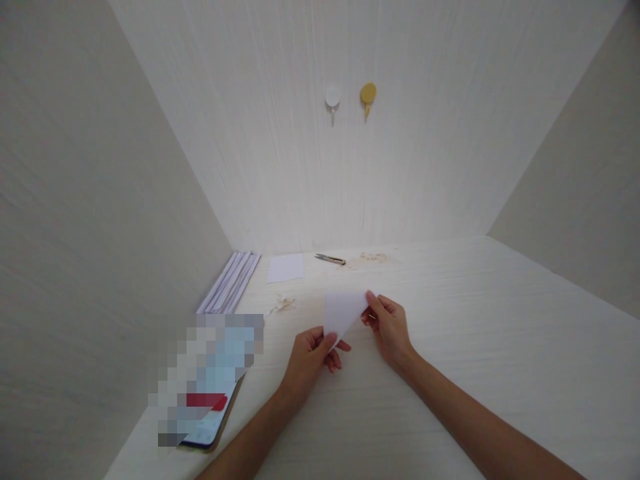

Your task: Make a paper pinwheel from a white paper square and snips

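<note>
Left wall runs close along the table [450, 400] edge; little room on that side. A phone [213, 423] lies at the near left, by the table's left edge, its screen blurred out, a red patch showing on it. Behind it, a stack of white sheets [231, 283] lies tight along the left wall, long edges parallel to the wall. Just right of the stack's far end, a single small white sheet [285, 267] lies flat, apart from the stack. A few pale scraps [284, 305] lie on the table between that sheet and the hands.

Left hand [313, 357]: grip closed, thumb and fingers pinching the lower point of a folded white paper [344, 313]. The paper is held up off the table, between both hands, near the table's middle. Right hand [390, 327]: grip closed on the paper's upper right corner, fingertips pinched at its edge. Both forearms come in from the near edge, angled toward each other.

Behind the paper, near the back wall, small snips [331, 259] lie flat, well apart from the hands. Just right of them, a faint scatter of tan debris [373, 257]. On the back wall, a white hook [333, 98] and a yellow hook [369, 95] sit side by side.

Right of the right hand the table is bare wood grain up to the right wall.
</note>
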`<act>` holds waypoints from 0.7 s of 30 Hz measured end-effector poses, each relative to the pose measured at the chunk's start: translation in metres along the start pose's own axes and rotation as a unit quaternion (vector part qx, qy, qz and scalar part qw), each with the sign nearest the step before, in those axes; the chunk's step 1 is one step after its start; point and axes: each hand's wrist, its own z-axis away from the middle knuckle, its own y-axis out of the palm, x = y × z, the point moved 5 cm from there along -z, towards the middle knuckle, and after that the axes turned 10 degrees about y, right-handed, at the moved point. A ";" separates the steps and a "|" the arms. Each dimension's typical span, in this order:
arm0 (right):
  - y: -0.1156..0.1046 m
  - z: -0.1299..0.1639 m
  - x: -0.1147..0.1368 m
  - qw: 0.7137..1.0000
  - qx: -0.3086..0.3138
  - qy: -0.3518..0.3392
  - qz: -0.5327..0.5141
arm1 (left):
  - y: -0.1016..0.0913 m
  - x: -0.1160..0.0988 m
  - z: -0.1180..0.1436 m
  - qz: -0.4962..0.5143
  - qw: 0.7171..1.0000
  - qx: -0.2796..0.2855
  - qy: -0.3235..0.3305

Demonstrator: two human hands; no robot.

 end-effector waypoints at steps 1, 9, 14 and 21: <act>0.000 0.000 0.000 1.000 0.000 0.001 -0.003 | 0.000 0.000 0.000 -0.001 1.000 -0.003 0.000; -0.002 0.000 0.002 1.000 -0.011 -0.011 0.004 | -0.001 0.000 0.000 -0.006 1.000 -0.004 -0.008; -0.005 0.000 0.005 0.998 -0.038 -0.031 0.029 | -0.002 0.005 0.000 0.019 0.999 0.020 -0.046; -0.005 0.000 0.006 0.997 -0.047 -0.045 0.033 | -0.003 0.009 0.000 0.016 0.995 0.062 -0.079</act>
